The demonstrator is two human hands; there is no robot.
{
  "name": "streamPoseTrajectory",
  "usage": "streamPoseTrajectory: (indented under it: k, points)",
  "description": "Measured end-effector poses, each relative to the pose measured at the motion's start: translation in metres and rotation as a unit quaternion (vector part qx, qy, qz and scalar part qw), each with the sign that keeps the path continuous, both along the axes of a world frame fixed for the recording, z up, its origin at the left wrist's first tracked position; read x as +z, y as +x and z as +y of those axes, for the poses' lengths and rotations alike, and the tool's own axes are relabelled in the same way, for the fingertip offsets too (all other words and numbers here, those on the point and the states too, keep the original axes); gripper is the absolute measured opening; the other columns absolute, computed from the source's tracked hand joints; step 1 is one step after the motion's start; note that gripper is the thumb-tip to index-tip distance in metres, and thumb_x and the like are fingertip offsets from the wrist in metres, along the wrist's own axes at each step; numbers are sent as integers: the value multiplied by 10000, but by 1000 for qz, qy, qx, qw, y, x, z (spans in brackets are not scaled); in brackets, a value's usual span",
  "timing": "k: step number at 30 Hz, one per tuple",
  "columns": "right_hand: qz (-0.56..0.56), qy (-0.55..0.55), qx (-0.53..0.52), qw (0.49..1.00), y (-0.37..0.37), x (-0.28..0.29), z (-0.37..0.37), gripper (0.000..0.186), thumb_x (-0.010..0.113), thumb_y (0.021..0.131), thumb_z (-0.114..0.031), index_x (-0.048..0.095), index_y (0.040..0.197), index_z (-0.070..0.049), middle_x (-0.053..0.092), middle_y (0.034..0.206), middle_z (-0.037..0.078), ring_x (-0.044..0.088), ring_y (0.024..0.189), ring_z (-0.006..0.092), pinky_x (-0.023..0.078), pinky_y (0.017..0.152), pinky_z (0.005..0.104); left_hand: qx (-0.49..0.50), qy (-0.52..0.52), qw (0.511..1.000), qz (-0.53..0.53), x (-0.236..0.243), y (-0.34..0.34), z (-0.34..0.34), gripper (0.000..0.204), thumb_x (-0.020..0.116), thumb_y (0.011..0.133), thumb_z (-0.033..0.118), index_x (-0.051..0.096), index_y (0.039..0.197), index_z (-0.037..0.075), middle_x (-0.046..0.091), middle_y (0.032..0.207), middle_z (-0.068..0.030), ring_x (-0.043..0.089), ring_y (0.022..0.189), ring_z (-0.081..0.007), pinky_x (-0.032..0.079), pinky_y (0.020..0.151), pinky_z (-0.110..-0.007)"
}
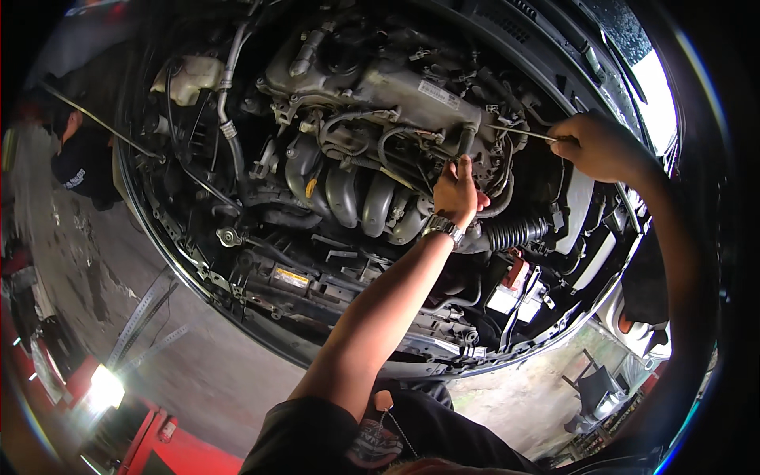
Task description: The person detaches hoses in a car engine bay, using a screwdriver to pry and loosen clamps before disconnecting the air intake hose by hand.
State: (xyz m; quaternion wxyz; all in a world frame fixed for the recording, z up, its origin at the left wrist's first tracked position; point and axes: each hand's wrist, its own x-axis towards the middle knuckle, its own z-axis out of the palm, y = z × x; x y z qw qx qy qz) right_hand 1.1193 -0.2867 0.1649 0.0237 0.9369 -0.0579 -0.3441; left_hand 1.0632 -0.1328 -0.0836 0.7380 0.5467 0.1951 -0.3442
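Metallic rod [511,131], likely stiff and light, lies at the right end of the engine [400,91]; my right hand [594,147] grips its rear, the secure hold. My left hand [457,190], half-curled, meets a dark hose [467,142], probably pliable; grip unclear.

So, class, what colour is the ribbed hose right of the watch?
The ribbed hose is black, best seen in the head view.

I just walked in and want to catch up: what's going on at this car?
A person reaches over an exposed engine. The right grip holds a thin metal rod, pointing toward a short tube. The left grip is at that tube's lower end; whether it is closed around it, I can't tell. Another person is off to the left.
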Motion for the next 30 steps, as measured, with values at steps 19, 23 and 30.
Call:
streamPoseTrajectory:
  k: [19,23,30]
  points:
    - [184,-104,-46,976,86,-11,42,242,655,974,-318,739,994,-92,639,660,47,616,538,161,495,466,336,-11,0,1000,5,7,1,2,651,464,1044,611,534,1082,-35,646,583,-133,657,440,-214,490,389,-288]
    - [174,-122,-74,974,73,-15,56,303,631,984,-285,693,852,-20,633,654,65,615,530,176,511,461,353,-3,-8,1000,9,7,4,3,613,460,1050,588,526,1073,-21,645,582,-136,658,441,-219,494,390,-288]
    - [297,-105,299,901,60,-72,24,99,700,758,-106,672,691,-39,646,616,48,647,572,209,544,512,381,-7,-3,1000,26,9,0,-2,560,464,1053,558,541,1063,3,651,574,-141,658,441,-225,512,410,-310]
